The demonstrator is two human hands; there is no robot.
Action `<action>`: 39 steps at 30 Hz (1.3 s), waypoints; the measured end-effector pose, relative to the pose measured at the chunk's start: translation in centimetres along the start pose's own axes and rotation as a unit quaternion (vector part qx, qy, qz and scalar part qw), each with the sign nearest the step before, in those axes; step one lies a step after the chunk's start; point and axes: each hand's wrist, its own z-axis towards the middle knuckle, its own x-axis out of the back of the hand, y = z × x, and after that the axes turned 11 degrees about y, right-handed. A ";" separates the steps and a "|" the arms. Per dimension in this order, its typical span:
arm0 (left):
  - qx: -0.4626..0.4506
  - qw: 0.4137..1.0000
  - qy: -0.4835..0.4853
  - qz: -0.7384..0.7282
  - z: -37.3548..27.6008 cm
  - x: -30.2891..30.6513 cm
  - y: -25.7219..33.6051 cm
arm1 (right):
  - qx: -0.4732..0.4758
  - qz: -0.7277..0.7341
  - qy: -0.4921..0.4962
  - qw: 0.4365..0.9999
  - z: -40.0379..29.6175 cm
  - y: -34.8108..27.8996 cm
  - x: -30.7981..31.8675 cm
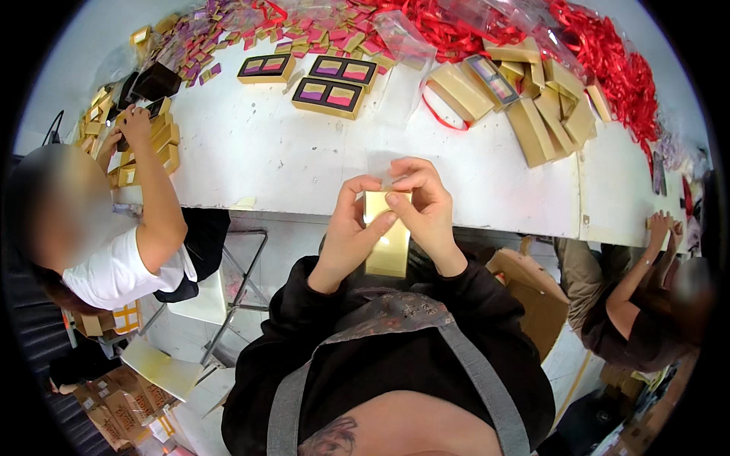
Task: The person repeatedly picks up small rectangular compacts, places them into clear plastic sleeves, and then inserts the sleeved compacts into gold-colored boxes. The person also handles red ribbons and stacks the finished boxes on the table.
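Observation:
A gold carton (388, 255) is held lengthwise in front of my chest, its far end at the table's front edge. My left hand (355, 233) grips its left side, with the thumb lying on the top face. On the other side, my right hand (426, 214) presses its thumb on the carton near the far end. The right index finger is raised and bent above that end. Something clear, like plastic film, shows around the far end, but its shape is hard to make out. The fingers hide the carton's far corners.
Open gold boxes (329, 98) with purple and pink pieces stand across the white table (256, 165). Gold cartons (530, 128) are piled at right, near red ribbon (613, 74). Small packets (319, 34) lie scattered at the back. Co-workers sit left (125, 251) and right (633, 308).

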 end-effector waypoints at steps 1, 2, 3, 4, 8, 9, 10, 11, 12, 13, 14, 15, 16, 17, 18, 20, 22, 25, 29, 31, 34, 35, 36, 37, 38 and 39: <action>0.002 1.000 0.007 -0.008 -0.1 -0.2 0.0 | 0.007 0.023 0.013 1.000 -0.2 0.0 -0.3; 0.004 1.000 0.014 -0.016 -0.1 -0.2 -0.1 | -0.023 0.059 0.068 0.996 -0.8 -0.4 -1.0; 0.003 0.999 0.023 -0.026 0.0 -0.2 -0.2 | -0.072 0.068 0.077 0.992 -0.6 -0.6 -0.9; -0.047 0.998 0.011 0.045 0.1 0.2 -1.1 | -0.120 0.078 0.086 0.986 -0.2 -0.5 -0.7; -0.133 0.980 0.011 0.148 -0.2 0.4 -0.9 | -0.235 0.087 -0.002 0.968 1.1 -3.0 0.4; -0.133 0.980 0.004 0.149 -0.3 0.4 -0.6 | -0.252 0.095 -0.025 0.963 1.2 -3.1 0.7; -0.133 0.980 -0.003 0.150 -0.4 0.4 -0.3 | -0.251 0.084 -0.016 0.964 1.1 -2.8 1.0; -0.133 0.980 -0.010 0.150 -0.5 0.5 -0.2 | -0.252 0.087 -0.019 0.964 1.1 -2.6 1.3; -0.128 0.976 -0.022 0.175 -0.4 0.6 0.0 | -0.254 0.089 -0.024 0.963 1.2 -2.4 1.7; -0.122 0.972 -0.034 0.200 -0.3 0.8 0.1 | -0.255 0.092 -0.028 0.962 1.2 -2.3 1.9; -0.117 0.966 -0.047 0.224 -0.3 1.0 0.2 | -0.222 0.049 -0.043 0.973 1.1 -2.6 2.1; -0.137 0.960 -0.048 0.239 -0.1 1.2 0.2 | -0.186 0.006 -0.057 0.981 1.1 -3.0 2.2; -0.158 0.953 -0.050 0.254 0.0 1.3 0.2 | -0.150 -0.038 -0.070 0.985 0.9 -3.4 2.2; -0.179 0.945 -0.052 0.268 0.1 1.5 0.2 | -0.124 -0.051 -0.069 0.989 0.3 -3.6 2.2; -0.166 0.947 -0.055 0.270 0.0 1.4 0.6 | -0.098 -0.064 -0.067 0.991 -0.5 -4.0 2.1; -0.141 0.950 -0.062 0.272 -0.4 1.2 1.5 | -0.085 -0.042 -0.064 0.993 -1.9 -4.0 2.6; -0.195 0.932 -0.078 0.297 -0.5 -0.1 1.6 | -0.182 0.071 -0.020 0.980 -2.7 -2.9 3.7; -0.158 0.945 -0.099 0.268 -0.3 -0.8 1.1 | -0.206 0.032 0.003 0.978 -1.9 -4.6 4.0; -0.124 0.947 -0.126 0.270 -0.4 -0.9 1.3 | -0.235 -0.022 -0.020 0.971 0.0 -6.3 4.7; -0.089 0.948 -0.132 0.274 -0.6 -1.0 2.3 | -0.248 -0.002 -0.006 0.969 0.0 -6.3 4.3; 0.006 0.962 -0.114 0.247 -1.5 -0.9 3.0 | -0.243 -0.002 0.002 0.970 -0.3 -6.3 4.4; -0.007 0.965 -0.106 0.239 -1.7 -0.8 2.9 | -0.224 -0.025 -0.003 0.974 -0.6 -6.3 4.3; -0.021 0.968 -0.099 0.232 -1.8 -0.7 2.7 | -0.206 -0.044 -0.027 0.977 -1.0 -6.1 4.1; -0.085 0.965 -0.095 0.230 -1.7 -0.4 2.0 | -0.197 -0.054 -0.024 0.979 -1.3 -6.2 3.8; -0.149 0.958 -0.091 0.228 -1.7 -0.2 1.6 | -0.188 -0.065 -0.019 0.980 -1.6 -6.3 3.5; -0.154 0.958 -0.088 0.227 -1.9 -0.2 1.5 | -0.179 -0.077 -0.014 0.981 -1.8 -6.5 3.4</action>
